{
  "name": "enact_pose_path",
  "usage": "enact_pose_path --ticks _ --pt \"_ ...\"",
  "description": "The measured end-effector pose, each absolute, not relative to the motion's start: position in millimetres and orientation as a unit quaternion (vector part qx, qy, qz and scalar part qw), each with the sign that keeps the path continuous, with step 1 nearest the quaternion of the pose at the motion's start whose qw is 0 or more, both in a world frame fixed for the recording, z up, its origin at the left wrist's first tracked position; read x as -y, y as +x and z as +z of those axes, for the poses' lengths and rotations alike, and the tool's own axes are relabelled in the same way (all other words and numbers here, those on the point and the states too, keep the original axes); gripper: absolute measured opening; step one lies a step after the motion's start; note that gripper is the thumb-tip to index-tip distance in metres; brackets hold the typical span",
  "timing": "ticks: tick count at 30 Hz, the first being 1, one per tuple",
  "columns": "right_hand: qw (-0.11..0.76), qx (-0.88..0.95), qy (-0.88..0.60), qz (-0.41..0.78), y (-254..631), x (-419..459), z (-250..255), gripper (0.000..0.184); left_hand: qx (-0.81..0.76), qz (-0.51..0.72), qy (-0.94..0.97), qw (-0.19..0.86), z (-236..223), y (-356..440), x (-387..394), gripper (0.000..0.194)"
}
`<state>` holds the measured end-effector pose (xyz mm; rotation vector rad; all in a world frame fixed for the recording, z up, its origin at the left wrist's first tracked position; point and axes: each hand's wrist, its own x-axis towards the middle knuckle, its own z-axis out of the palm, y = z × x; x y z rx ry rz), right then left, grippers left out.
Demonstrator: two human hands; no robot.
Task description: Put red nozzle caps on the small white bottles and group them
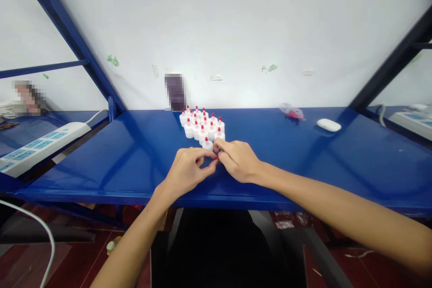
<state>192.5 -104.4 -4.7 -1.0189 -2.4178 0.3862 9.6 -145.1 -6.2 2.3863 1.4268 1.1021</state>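
Note:
My left hand [189,166] is closed in a pinch, thumb and forefinger meeting on a small red piece [217,158]. My right hand [239,158] pinches at the same red piece from the other side, its fingers mostly covering it. The piece has the same red as the bottle tips, but its shape is too hidden to tell. Just beyond both hands stands a white squeeze bottle [207,145] with a red-tipped nozzle. Several more such white bottles [202,134] stand upright in a close group behind it.
On the blue table [135,162], a clear plastic bag with red bits [294,112] and a white oval object [328,125] lie to the right. A blurred dark rectangular object [176,92] leans on the wall. A white power strip [43,144] sits beyond the left frame.

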Motion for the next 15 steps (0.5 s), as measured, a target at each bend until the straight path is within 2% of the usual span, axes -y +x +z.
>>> enact_pose_path --ticks 5,11,15 --pt "0.228 0.893 -0.361 0.145 194.4 101.7 -4.4 0.015 -0.460 0.360 0.807 0.089 -10.7 10.5 145.1 0.011" --pt "0.310 0.843 -0.219 0.381 196.6 98.5 -4.8 0.013 -0.420 0.394 0.802 0.157 -13.8 14.4 148.1 0.008" --pt "0.345 0.801 -0.214 0.439 192.3 103.2 -6.4 0.011 -0.414 0.415 0.797 0.144 -17.1 19.6 149.0 0.012"
